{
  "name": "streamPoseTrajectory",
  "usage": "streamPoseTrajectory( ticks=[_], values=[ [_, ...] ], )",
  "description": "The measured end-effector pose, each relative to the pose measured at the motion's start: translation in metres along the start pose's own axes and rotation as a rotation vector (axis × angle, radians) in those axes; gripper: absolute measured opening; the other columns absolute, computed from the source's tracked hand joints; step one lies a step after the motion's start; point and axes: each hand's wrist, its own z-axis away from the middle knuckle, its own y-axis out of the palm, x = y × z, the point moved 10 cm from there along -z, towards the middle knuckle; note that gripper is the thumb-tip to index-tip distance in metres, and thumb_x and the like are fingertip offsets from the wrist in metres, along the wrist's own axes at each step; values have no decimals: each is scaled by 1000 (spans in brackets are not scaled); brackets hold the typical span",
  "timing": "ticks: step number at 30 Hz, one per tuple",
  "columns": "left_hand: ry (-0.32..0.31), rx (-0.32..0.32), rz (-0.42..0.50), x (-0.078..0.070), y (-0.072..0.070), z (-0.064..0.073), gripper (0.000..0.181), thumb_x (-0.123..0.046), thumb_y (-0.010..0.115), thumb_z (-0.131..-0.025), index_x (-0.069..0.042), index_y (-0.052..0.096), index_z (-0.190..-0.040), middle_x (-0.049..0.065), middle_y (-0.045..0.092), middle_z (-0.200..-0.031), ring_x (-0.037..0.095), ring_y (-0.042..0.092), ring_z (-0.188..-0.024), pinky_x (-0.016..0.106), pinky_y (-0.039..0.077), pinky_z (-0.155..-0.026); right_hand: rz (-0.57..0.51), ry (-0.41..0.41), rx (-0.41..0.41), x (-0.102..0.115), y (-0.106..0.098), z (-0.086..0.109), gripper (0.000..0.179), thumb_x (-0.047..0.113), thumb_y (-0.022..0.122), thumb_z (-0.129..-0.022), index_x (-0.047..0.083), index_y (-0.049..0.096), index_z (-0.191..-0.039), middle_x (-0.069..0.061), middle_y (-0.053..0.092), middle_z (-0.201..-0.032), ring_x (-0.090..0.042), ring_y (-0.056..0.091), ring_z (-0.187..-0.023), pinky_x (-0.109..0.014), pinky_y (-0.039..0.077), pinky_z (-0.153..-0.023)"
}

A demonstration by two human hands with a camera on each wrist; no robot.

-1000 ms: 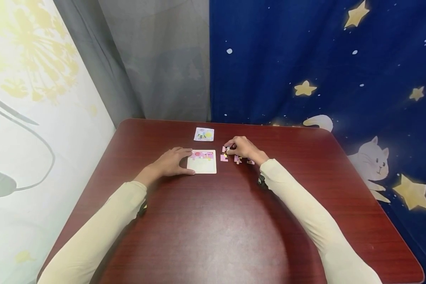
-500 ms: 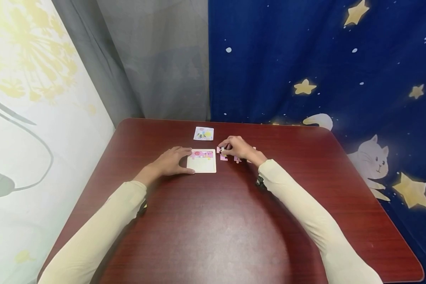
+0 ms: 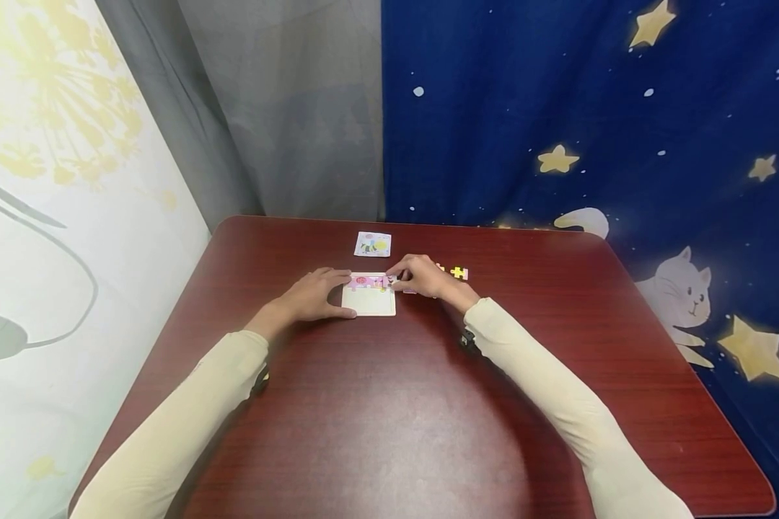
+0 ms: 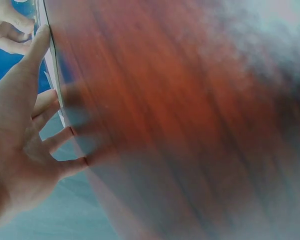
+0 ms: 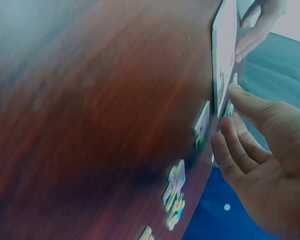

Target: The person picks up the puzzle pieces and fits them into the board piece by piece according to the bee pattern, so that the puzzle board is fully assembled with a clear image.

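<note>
A shallow white puzzle tray (image 3: pixel 368 304) lies on the table, with a strip of joined pink puzzle pieces (image 3: pixel 365 282) along its far side. My left hand (image 3: pixel 313 295) rests at the tray's left end, thumb by the near corner and fingertips by the far one. In the left wrist view its fingers are spread, tips down at the table. Over the tray's far right corner, my right hand (image 3: pixel 420 274) pinches a puzzle piece (image 5: pixel 230 108) between thumb and fingers. The hand hides part of this piece in the head view.
Right of the tray lie several loose puzzle pieces (image 5: pixel 175 185), some hidden under the right hand in the head view; a yellow one (image 3: pixel 459 273) shows beyond the wrist. A picture card (image 3: pixel 373 244) lies behind the tray. Curtains (image 3: pixel 298 144) hang past the table's far edge.
My right hand has moved left with the puzzle piece, from among the loose pieces to the tray's far right corner. The left hand and the tray have stayed in place.
</note>
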Motion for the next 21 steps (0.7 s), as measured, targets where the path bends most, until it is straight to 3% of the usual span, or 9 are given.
streamPoseTrajectory(
  ticks=[9,21],
  values=[
    [6,0,-12,1,0,-1,93,-68,76,-83,-8,54,-152,9,47,-159,37,39,-147,61,30,-119,37,-57,8,21,15,-9,27,15,78,-95,6,78,-120,-8,71,-99,-18,64,-91,-28,51,-82],
    [26,-14,-4,-1,-3,1,93,-66,78,-83,-6,55,-150,10,49,-158,38,40,-146,62,32,-117,-5,-104,24,44,30,-21,29,13,79,-94,6,78,-121,-7,75,-107,-18,68,-93,-26,52,-84]
  ],
)
